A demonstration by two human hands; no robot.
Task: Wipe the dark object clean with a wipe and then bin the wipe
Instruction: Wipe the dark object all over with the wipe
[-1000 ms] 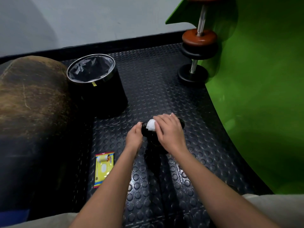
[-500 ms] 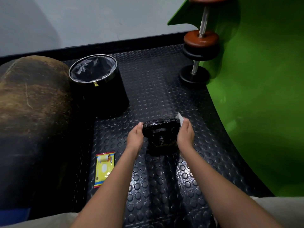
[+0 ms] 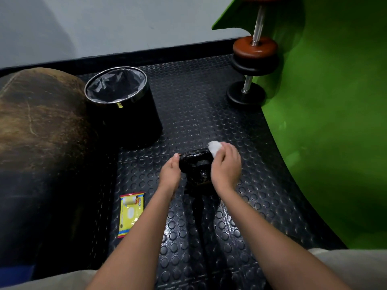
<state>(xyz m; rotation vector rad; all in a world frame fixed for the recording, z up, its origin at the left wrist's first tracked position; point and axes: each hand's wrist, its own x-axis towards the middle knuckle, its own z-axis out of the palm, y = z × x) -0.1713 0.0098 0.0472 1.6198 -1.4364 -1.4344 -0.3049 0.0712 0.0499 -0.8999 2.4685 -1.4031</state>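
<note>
I see the dark object on the studded floor mat, left hand bracing its end, right hand pinching the soft wipe at its far edge; looks rigid, glossy, probably slick.

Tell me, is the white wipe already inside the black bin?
No, the wipe is bunched in the right hand against the dark object, while the bin stands apart at the rear left.
</note>
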